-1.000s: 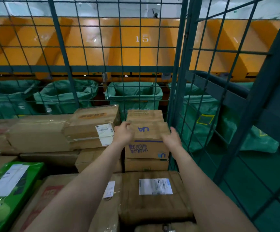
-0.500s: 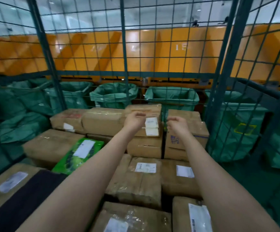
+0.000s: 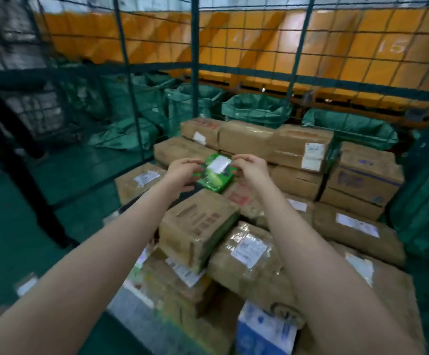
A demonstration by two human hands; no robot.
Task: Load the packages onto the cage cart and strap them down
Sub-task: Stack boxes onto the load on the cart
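Note:
Both my arms reach into the green wire cage cart (image 3: pixel 195 73). A small green package (image 3: pixel 214 181) with a white label sits amid stacked brown cartons (image 3: pixel 198 224). My left hand (image 3: pixel 181 172) curls around its left side. My right hand (image 3: pixel 253 169) grips its upper right corner. The package is tilted and slightly above the cartons around it. The picture is blurred, so the exact finger contact is unclear. Taped cartons with white labels fill the cart floor in several layers. No strap is visible.
Open green sacks (image 3: pixel 257 108) stand in a row behind the cart's back mesh, under orange chutes (image 3: pixel 336 47). A dark wire cart (image 3: pixel 29 106) stands at the far left on the green floor (image 3: pixel 16 226). A blue-and-white package (image 3: pixel 264 331) lies near me.
My hands have left the brown boxes at the back right and come together on the green package. The view has swung left and pulled back.

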